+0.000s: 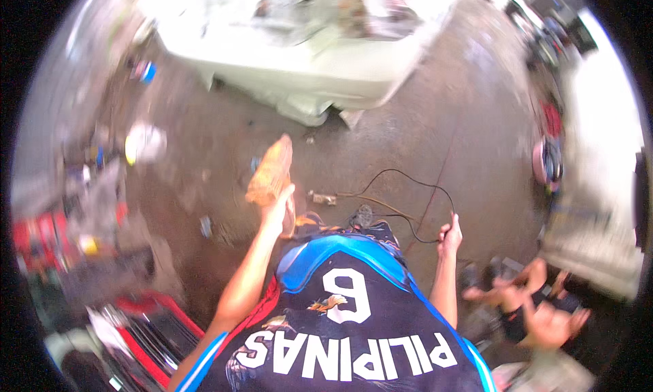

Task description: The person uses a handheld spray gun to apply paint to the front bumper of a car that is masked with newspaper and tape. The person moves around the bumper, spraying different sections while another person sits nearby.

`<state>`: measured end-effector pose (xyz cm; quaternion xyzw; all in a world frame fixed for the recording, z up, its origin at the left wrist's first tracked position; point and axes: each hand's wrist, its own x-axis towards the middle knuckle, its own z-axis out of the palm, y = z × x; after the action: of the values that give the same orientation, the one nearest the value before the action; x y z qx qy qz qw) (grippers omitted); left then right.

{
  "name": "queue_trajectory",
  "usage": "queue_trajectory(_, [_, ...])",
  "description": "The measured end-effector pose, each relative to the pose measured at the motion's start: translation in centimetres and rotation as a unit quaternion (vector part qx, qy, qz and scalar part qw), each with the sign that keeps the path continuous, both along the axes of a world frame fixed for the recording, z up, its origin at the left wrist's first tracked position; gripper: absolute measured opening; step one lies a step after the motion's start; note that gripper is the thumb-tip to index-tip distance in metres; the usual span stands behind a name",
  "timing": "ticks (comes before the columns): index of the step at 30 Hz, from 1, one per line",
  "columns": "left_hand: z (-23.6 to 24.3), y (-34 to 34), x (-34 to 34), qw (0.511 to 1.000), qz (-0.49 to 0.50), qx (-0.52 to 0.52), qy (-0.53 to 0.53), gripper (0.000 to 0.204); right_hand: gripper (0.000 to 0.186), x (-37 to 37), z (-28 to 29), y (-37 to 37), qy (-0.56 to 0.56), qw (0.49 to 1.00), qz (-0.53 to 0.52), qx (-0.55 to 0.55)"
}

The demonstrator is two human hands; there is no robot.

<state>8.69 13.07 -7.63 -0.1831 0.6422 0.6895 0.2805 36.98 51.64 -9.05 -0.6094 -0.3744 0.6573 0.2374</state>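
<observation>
My left hand (277,211) is closed round the near end of an orange-brown oblong thing (271,173), held out in front and to the left of my body. Its kind is too blurred to make out. On the right, the fingers of my right hand (449,234) are wrapped round a thin black cord (425,184). One part of the cord loops left from that hand toward a small pale block (322,199) low in front of me. Another part sags below the hand and bends back to the left.
A whitish car body (299,72) spans the far side. At the lower right a person (534,307) sits low, close to my right side. Red and black panels (146,337) lie at the lower left, with clutter above them. A pink basin (540,164) stands by the right wall.
</observation>
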Motion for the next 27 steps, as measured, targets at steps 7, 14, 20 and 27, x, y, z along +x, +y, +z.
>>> queue_trajectory(7, [3.0,13.3,-4.6,0.906,-0.373,-0.193,0.060,0.029,0.042,-0.1,-4.5,-6.4,0.034,0.992,0.040,-0.112])
queue_trajectory(14, [10.6,30.0,-6.9,0.765,-0.381,-0.096,0.510,0.038,0.040,4.4,-7.5,-10.0,0.048,0.986,-0.090,-0.135])
queue_trajectory(20, [10.7,33.4,-6.9,0.754,-0.384,0.080,0.528,0.025,0.040,7.7,-9.7,-10.3,0.097,0.956,-0.212,-0.178])
queue_trajectory(27, [0.5,31.0,-0.9,0.563,-0.566,-0.433,0.419,0.045,0.039,9.0,-11.7,-5.1,0.106,0.960,-0.181,-0.183])
